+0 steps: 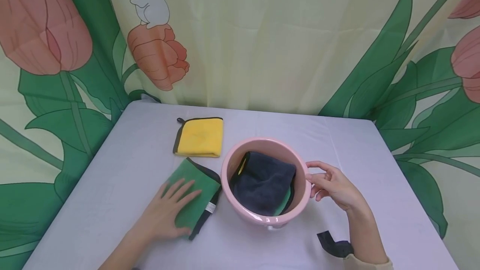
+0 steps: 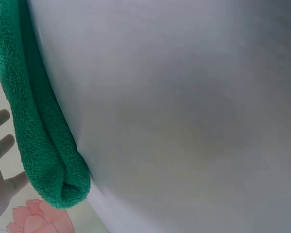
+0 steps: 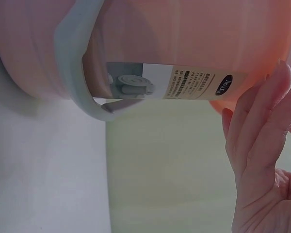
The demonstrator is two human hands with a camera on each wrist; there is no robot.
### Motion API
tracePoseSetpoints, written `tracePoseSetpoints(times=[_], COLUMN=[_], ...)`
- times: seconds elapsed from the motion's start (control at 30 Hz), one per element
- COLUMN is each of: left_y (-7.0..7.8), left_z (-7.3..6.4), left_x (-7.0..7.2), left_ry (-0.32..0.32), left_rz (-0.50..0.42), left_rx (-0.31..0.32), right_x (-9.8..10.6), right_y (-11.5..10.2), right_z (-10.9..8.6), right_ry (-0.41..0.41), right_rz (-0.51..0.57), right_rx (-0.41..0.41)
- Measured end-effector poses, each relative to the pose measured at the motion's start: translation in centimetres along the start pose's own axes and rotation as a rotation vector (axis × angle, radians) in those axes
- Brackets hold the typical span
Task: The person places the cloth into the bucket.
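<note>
My left hand (image 1: pixel 163 213) lies flat with spread fingers over a folded green towel (image 1: pixel 204 191) with a dark edge and white tag. In the left wrist view, fingertips (image 2: pixel 5 145) show beside the towel's rolled fold (image 2: pixel 43 121). My right hand (image 1: pixel 333 184) holds the right rim of a pink bucket (image 1: pixel 258 220), thumb at the rim's top and fingers against its outside. Inside the bucket sits a folded dark navy towel (image 1: pixel 262 182) with a green underside showing. The right wrist view shows the bucket's grey handle (image 3: pixel 70 53) hanging and a printed label (image 3: pixel 184 80).
Behind the green towel lies a folded yellow towel (image 1: pixel 200 136) with dark trim and a loop. A black strap (image 1: pixel 333 245) lies by my right wrist. The white-covered table (image 1: pixel 255 126) ends at a printed curtain (image 1: pixel 262 45).
</note>
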State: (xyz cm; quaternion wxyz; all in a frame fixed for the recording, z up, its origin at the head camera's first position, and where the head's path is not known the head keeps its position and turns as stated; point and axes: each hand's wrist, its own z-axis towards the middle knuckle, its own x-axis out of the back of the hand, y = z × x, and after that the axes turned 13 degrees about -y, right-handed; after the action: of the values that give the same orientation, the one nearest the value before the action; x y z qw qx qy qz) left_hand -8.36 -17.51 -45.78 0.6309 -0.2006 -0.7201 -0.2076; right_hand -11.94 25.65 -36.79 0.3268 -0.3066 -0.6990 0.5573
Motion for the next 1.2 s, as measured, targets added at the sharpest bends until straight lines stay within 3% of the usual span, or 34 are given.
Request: tracePoseSetpoints(times=[0.73, 1.2], left_y=[-0.8, -1.2], left_z=[0.6, 1.9], left_x=[-0.8, -0.9], left_ry=[-0.103, -0.057], left_rz=[-0.054, -0.047], left_rx=[-0.013, -0.049], right_x=[-0.1, 0.0], right_y=[0.1, 0.3], right_z=[0.1, 0.1], right_ry=[0.018, 0.014], right_rz=[-0.021, -0.031], right_rx=[-0.011, 0.0])
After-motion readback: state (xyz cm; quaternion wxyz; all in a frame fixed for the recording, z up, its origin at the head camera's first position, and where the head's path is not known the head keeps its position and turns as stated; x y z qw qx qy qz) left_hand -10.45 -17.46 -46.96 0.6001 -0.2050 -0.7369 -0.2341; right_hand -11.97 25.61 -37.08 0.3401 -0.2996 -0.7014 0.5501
